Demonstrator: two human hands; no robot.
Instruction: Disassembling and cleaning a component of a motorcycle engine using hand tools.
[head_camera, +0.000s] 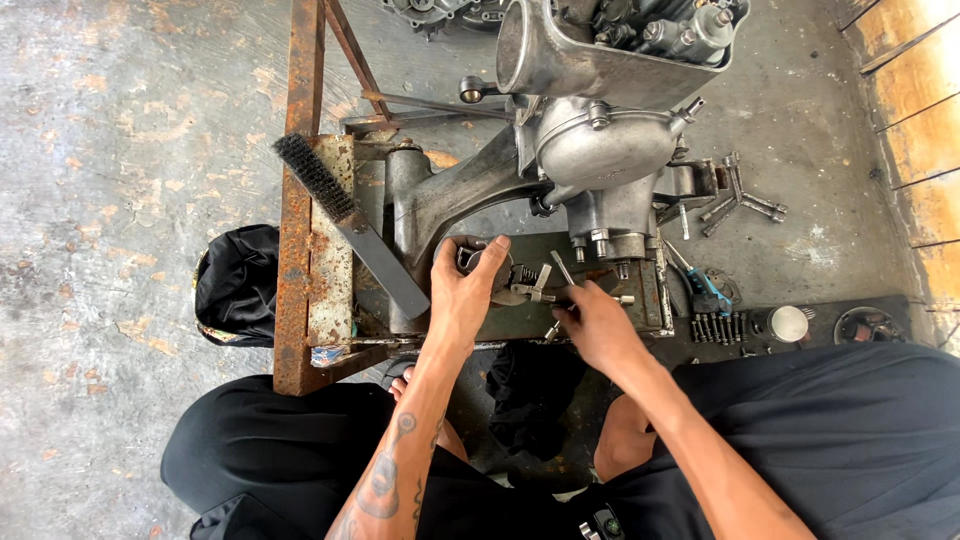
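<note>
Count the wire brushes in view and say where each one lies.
1. The wire brush lies slantwise on the rusty metal stand, bristles at the upper left, handle end just left of the left hand. Others may be hidden behind the engine casing.

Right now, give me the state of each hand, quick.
Left hand: closed around a small round metal part, held over the green bench plate.
Right hand: fingers pinched at small metal pieces; exact grip cannot be told.

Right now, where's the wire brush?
In the head view, the wire brush lies diagonally on the rusty metal stand, left of the engine casing and just up-left of the left hand.
</note>
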